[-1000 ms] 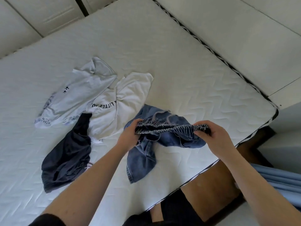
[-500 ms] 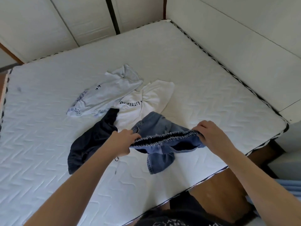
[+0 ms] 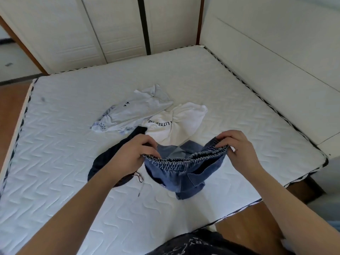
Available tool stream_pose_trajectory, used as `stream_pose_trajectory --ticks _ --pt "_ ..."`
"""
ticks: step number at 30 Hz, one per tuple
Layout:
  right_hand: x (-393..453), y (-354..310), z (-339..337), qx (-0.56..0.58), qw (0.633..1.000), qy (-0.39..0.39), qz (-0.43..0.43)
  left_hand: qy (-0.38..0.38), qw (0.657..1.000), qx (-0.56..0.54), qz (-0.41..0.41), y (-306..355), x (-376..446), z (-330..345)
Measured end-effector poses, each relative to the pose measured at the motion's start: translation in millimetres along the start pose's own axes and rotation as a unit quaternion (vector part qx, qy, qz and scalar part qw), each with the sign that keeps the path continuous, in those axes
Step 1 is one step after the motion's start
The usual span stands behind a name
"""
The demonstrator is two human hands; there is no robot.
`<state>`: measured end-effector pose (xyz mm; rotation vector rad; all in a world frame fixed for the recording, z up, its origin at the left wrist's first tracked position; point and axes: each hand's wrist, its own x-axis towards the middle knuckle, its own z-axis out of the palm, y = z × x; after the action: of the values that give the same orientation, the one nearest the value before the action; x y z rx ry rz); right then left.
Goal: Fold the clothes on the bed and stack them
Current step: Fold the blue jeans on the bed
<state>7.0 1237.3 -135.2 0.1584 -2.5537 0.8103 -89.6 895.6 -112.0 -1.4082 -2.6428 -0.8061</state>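
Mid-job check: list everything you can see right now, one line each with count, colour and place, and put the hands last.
denim shorts: 1, blue, held up by the elastic waistband above the near part of the mattress
lettered T-shirt: 1, white, crumpled mid-mattress, behind the shorts
printed shirt: 1, pale grey-white, crumpled, left of the lettered T-shirt
dark garment: 1, navy-black, crumpled, partly under the left forearm
mattress: 1, white quilted, fills the middle of the view
wardrobe doors: white, behind the bed
left hand: 1, grips the waistband's left end
right hand: 1, grips the waistband's right end
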Motion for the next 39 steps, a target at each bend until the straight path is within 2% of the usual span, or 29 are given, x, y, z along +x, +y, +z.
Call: stream_pose_trajectory --ticks 3,7,10,14,17,19,22,25,27,29,32,34,36,39 --pt "17 -15 -11 0.063 0.998 0.004 -0.026 0.059 0.997 -0.029 0.029 15 14 -15" --pt "36 -32 -24 0.150 0.987 0.002 -0.049 0.081 0.992 -0.072 0.067 40 37 -19" --pt "44 -45 -25 0.242 0.970 -0.011 -0.017 0.077 0.989 -0.109 0.065 59 55 -12" --pt "50 -55 -17 0.315 0.947 -0.036 0.044 0.051 0.984 -0.166 -0.034 77 70 -6" --pt "49 -55 -13 0.342 0.935 -0.033 0.081 0.038 0.973 -0.213 -0.079 81 74 -3" --pt "46 -55 -13 0.380 0.919 -0.030 0.103 0.048 0.972 -0.213 -0.083 83 76 -3" --pt "41 -58 -11 0.423 0.894 -0.049 0.137 0.074 0.984 -0.156 -0.038 81 81 1" --pt "39 -61 -12 0.434 0.886 -0.074 0.147 0.010 0.979 -0.199 -0.049 77 85 5" --pt "38 -62 -13 0.440 0.879 -0.085 0.162 -0.057 0.957 -0.269 -0.095 74 85 9" --pt "36 -62 -12 0.437 0.876 -0.082 0.185 -0.086 0.945 -0.288 -0.130 71 85 13" --pt "32 -59 -8 0.406 0.884 -0.059 0.222 -0.090 0.954 -0.258 -0.125 68 84 19" --pt "30 -56 -6 0.357 0.905 -0.044 0.227 -0.083 0.955 -0.259 -0.115 68 85 23" --pt "28 -54 -3 0.310 0.923 -0.039 0.224 -0.056 0.958 -0.264 -0.098 66 84 28" --pt "22 -51 -2 0.290 0.926 -0.048 0.237 -0.024 0.958 -0.267 -0.103 60 81 37"
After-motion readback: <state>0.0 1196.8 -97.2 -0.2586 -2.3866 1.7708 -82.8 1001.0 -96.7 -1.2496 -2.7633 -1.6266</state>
